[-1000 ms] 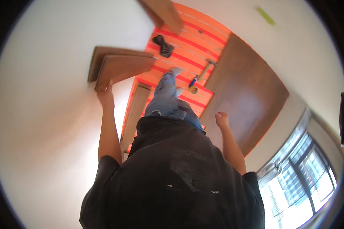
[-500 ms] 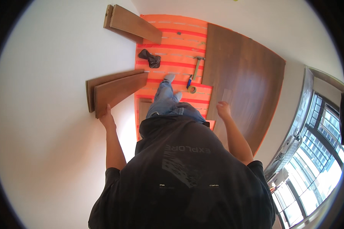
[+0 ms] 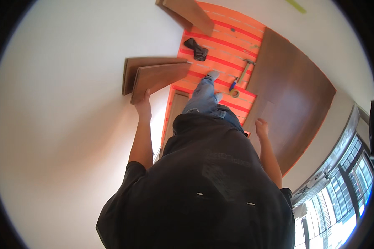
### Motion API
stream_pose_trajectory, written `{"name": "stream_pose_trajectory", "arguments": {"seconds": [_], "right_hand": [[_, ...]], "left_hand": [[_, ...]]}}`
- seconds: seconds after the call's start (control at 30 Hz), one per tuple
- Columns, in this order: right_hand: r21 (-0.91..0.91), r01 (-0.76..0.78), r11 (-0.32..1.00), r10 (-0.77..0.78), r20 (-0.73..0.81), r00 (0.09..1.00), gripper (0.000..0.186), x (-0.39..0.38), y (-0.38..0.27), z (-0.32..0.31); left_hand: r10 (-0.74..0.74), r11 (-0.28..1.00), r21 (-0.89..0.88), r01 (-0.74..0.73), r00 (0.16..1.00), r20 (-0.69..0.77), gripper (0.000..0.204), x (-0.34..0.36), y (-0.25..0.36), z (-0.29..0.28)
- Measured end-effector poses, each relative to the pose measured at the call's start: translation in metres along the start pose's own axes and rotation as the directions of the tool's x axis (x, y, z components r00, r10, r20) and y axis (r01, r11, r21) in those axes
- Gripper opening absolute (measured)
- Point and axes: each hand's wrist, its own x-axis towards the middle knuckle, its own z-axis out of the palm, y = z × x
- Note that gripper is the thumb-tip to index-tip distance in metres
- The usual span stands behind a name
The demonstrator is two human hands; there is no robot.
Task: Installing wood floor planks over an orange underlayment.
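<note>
My left hand (image 3: 143,103) grips the lower end of a brown wooden plank (image 3: 162,78), which stands on edge beside a second plank (image 3: 129,74) along the white wall on the left. My right hand (image 3: 262,126) hangs over the laid wooden flooring (image 3: 291,99) with its fingers curled; whether anything is in them I cannot make out. Beyond my feet (image 3: 213,75), orange red-striped underlay (image 3: 220,50) carries a hammer (image 3: 245,70), a blue-handled tool (image 3: 232,84), a roll of tape (image 3: 234,93) and a dark crumpled item (image 3: 198,52).
More planks (image 3: 187,16) lean at the far left of the underlay. Another board (image 3: 174,112) lies by the left wall near my legs. White walls (image 3: 70,74) surround the floor, with a yellow-green strip (image 3: 296,6) at the top. A large window (image 3: 340,195) is at lower right.
The view swings: things sit higher and further right than half a second ago. My left hand stays on the plank's end; my right hand stays curled beside me.
</note>
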Motion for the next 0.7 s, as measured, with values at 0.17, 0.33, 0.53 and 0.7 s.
{"name": "stream_pose_trajectory", "arguments": {"seconds": [0.17, 0.33, 0.53, 0.7], "right_hand": [[-0.003, 0.067, 0.998, -0.067, -0.013, 0.998, 0.042, 0.012, -0.005, 0.004], [-0.021, 0.097, 0.995, -0.098, -0.059, 0.993, 0.04, 0.012, -0.006, 0.003], [-0.002, 0.144, 0.99, -0.144, 0.024, 0.989, 0.04, 0.011, -0.025, 0.001], [-0.041, 0.168, 0.985, -0.168, -0.006, 0.986, 0.039, 0.011, -0.016, -0.004]], "left_hand": [[-0.043, 0.999, -0.013, 0.043, 0.998, 0.047, 0.038, -0.005, -0.01, -0.014], [0.14, 0.983, 0.08, -0.164, 0.959, 0.245, 0.03, -0.063, -0.02, 0.014], [0.1, 0.963, 0.251, -0.102, 0.995, 0.02, 0.035, -0.036, -0.038, 0.019], [-0.145, 0.988, 0.065, 0.142, 0.988, 0.046, 0.045, -0.005, 0.016, -0.004]]}}
